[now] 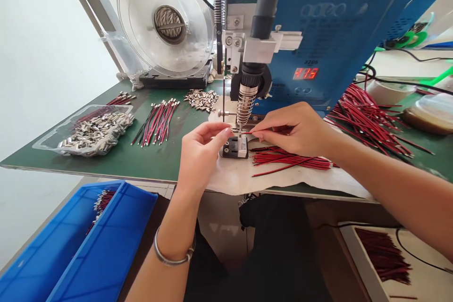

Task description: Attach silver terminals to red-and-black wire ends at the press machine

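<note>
On the worktop [150, 163], relative to the fixture [231, 150]: connector tray [47, 141], 9 o'clock; connector pile [202, 100], 11 o'clock; wire bundle [293, 160], 3 o'clock. Before the worktop: bin [102, 245], 8 o'clock.

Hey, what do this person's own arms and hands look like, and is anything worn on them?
The left hand and right hand are ungloved. A rounded, silver-coloured metal bangle circles the left wrist; the right wrist shows nothing worn. No sleeves are visible.

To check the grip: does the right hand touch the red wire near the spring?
Touching: the head view shows the right hand pinching the red wire.
</note>
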### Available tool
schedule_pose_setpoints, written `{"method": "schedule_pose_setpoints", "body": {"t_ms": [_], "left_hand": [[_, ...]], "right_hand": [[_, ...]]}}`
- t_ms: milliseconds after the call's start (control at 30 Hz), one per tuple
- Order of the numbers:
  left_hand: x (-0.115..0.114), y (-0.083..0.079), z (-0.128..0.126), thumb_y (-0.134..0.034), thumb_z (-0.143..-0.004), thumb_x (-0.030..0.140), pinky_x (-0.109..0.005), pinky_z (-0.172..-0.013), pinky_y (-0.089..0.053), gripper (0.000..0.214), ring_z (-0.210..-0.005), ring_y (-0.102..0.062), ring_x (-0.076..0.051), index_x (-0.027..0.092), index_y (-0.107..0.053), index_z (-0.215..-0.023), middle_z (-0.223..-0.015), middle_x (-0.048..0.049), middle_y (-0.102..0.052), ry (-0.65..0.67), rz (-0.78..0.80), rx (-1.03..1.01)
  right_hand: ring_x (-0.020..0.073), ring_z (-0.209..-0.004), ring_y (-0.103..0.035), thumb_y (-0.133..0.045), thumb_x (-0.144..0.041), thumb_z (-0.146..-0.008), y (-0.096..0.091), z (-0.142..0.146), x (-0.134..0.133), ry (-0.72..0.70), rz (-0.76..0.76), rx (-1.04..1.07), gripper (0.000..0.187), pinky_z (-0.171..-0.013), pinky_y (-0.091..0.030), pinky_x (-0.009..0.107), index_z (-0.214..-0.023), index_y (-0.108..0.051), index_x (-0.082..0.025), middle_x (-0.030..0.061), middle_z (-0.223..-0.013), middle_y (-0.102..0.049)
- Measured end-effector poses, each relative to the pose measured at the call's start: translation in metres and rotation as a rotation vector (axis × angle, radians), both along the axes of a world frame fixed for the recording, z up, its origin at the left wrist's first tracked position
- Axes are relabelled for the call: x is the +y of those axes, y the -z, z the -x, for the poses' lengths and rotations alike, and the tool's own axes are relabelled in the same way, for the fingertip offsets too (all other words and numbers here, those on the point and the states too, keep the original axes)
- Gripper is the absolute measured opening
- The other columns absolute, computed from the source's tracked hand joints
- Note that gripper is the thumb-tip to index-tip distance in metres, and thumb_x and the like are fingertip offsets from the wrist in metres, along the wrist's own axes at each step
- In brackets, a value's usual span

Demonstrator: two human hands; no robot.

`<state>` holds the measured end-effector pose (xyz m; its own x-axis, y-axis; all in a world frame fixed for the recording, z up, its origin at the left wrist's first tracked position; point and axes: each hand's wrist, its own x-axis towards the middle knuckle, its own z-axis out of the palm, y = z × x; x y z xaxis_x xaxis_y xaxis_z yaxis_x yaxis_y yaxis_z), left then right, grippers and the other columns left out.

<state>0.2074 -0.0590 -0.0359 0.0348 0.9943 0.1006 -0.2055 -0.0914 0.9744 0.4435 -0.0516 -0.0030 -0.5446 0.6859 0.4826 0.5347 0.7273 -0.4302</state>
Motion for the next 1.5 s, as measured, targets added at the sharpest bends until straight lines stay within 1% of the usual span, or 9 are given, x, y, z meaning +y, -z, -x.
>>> {"method": "schedule_pose_setpoints", "body": {"t_ms": [133, 267, 500, 633, 733, 967, 1300, 1400, 1500], "left_hand": [[0.0001, 0.0, -0.0009, -0.091, -0.079, 0.022, -0.026, -0.066, -0.05, 0.007, -0.079, -0.075, -0.015, 0.024, -0.085, -0.081, -0.082, -0.0015, -0.084, 0.005, -0.011, -0.01], [-0.0008, 0.001, 0.0006, -0.091, -0.081, 0.024, -0.028, -0.077, -0.056, 0.007, -0.086, -0.079, -0.018, 0.024, -0.084, -0.081, -0.083, -0.0012, -0.084, 0.015, -0.007, 0.003], [0.0003, 0.0008, -0.0001, -0.091, -0.081, 0.027, -0.029, -0.069, -0.054, 0.008, -0.083, -0.077, -0.018, 0.023, -0.083, -0.082, -0.086, -0.0039, -0.084, 0.004, -0.02, 0.046], [0.0002, 0.0005, -0.0018, -0.09, -0.08, 0.029, -0.029, -0.063, -0.052, 0.01, -0.081, -0.076, -0.019, 0.023, -0.083, -0.083, -0.087, -0.0053, -0.084, 0.003, -0.027, 0.07], [-0.0001, 0.0007, -0.0026, -0.09, -0.08, 0.028, -0.029, -0.066, -0.053, 0.009, -0.082, -0.077, -0.02, 0.023, -0.083, -0.083, -0.086, -0.0043, -0.084, 0.009, -0.029, 0.069], [-0.0012, 0.0008, -0.0019, -0.09, -0.082, 0.024, -0.03, -0.079, -0.058, 0.006, -0.087, -0.08, -0.019, 0.024, -0.084, -0.083, -0.085, -0.0016, -0.085, 0.015, -0.019, 0.026], [-0.0006, 0.0021, -0.0008, -0.089, -0.083, 0.029, -0.03, -0.069, -0.055, 0.007, -0.086, -0.078, -0.02, 0.025, -0.085, -0.085, -0.089, -0.0042, -0.085, 0.023, -0.028, 0.051], [-0.0009, 0.003, -0.0008, -0.091, -0.082, 0.029, -0.029, -0.065, -0.051, 0.006, -0.078, -0.073, -0.018, 0.025, -0.087, -0.084, -0.086, -0.0035, -0.085, 0.011, -0.017, 0.044], [-0.0007, 0.0043, -0.0009, -0.092, -0.081, 0.032, -0.029, -0.058, -0.043, 0.008, -0.064, -0.06, -0.014, 0.025, -0.09, -0.085, -0.083, -0.0031, -0.083, -0.004, -0.015, 0.071]], "right_hand": [[0.0187, -0.063, -0.067, -0.067, -0.033, -0.104, 0.0021, 0.0008, -0.0012, 0.029, -0.034, -0.016, 0.024, -0.061, -0.048, 0.036, -0.092, -0.087, -0.029, 0.0017, -0.081, -0.082], [0.018, -0.062, -0.065, -0.066, -0.031, -0.105, 0.0032, 0.0022, -0.0024, 0.028, -0.061, -0.032, 0.025, -0.061, -0.047, 0.036, -0.094, -0.087, -0.027, 0.0021, -0.081, -0.082], [0.02, -0.072, -0.069, -0.062, -0.031, -0.11, 0.0059, 0.0018, -0.0009, -0.009, -0.081, -0.087, 0.027, -0.067, -0.05, 0.035, -0.101, -0.087, -0.027, 0.0036, -0.086, -0.081], [0.0194, -0.075, -0.07, -0.059, -0.028, -0.11, 0.0092, 0.001, 0.0013, -0.027, -0.13, -0.13, 0.027, -0.068, -0.049, 0.032, -0.105, -0.085, -0.023, 0.0046, -0.088, -0.08], [0.0181, -0.071, -0.068, -0.058, -0.025, -0.109, 0.0096, 0.002, 0.001, -0.045, -0.164, -0.151, 0.025, -0.066, -0.047, 0.031, -0.102, -0.082, -0.021, 0.0047, -0.086, -0.078], [0.0167, -0.065, -0.062, -0.059, -0.024, -0.108, 0.007, 0.0039, -0.0026, -0.024, -0.143, -0.146, 0.023, -0.064, -0.044, 0.03, -0.097, -0.079, -0.022, 0.0029, -0.082, -0.076], [0.0186, -0.066, -0.066, -0.059, -0.028, -0.107, 0.0063, 0.0067, -0.0036, 0.01, -0.067, -0.105, 0.026, -0.065, -0.047, 0.033, -0.098, -0.083, -0.024, 0.0035, -0.083, -0.079], [0.019, -0.068, -0.068, -0.06, -0.029, -0.107, 0.0057, 0.0071, -0.0048, 0.03, -0.055, -0.097, 0.026, -0.066, -0.048, 0.034, -0.098, -0.084, -0.025, 0.0037, -0.084, -0.08], [0.0192, -0.069, -0.07, -0.062, -0.029, -0.107, 0.005, 0.0076, -0.0056, 0.05, -0.033, -0.094, 0.025, -0.066, -0.049, 0.033, -0.099, -0.085, -0.026, 0.0035, -0.085, -0.082]]}}
